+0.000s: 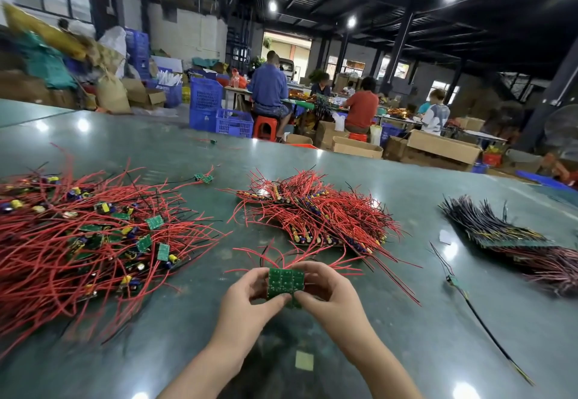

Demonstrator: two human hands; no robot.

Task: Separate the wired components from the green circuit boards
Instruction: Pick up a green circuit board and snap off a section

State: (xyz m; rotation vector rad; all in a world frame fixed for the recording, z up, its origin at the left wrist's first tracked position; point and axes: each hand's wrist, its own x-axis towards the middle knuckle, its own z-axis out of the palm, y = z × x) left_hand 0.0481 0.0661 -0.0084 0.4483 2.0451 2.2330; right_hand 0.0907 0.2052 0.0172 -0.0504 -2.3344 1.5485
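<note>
I hold a green circuit board panel (285,282) between both hands, just above the green table (406,336). Red and black wires fan out from its far edge. My left hand (250,297) grips the panel's left side, with the thumb curled under its lower edge. My right hand (327,289) pinches the right side and lower corner. Left of me lies a loose pile of small green boards with red wires (93,242). A stack of wired panels (316,211) sits straight ahead.
A bundle of panels with dark wires (506,239) lies at the right. A single board with a long black wire (456,283) lies beside it. A small pale square (304,360) sits on the table near me. Other people work at tables beyond the far edge.
</note>
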